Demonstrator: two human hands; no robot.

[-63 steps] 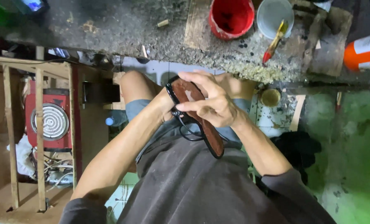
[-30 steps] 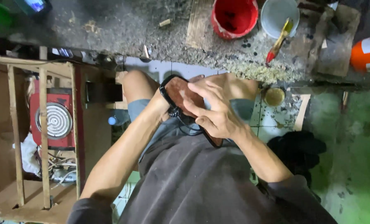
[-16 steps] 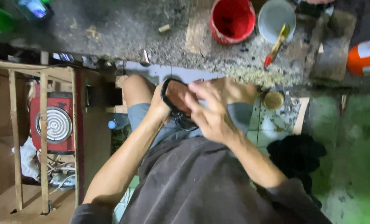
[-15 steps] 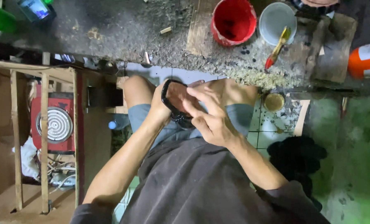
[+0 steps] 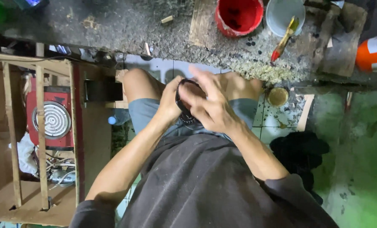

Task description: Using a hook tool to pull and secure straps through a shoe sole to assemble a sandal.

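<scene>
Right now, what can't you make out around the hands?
Head view only:
- Dark-rimmed brown object: mostly covered by the right hand; shape unclear.
- Right hand's fingers: motion-blurred.
- Left hand: its grip is hidden behind the object.
- Orange-and-white container: cut off by the right edge.

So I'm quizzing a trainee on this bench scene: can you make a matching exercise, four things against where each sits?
Things:
1. red bucket
2. brush
3. hotplate
4. orange can

Places:
A. far right edge of the bench
B. inside the wooden frame on the left
C. leaning on the white cup
D. top of the bench, left of the white cup

Pairs: 1-D, 2-C, 3-B, 4-A
</scene>
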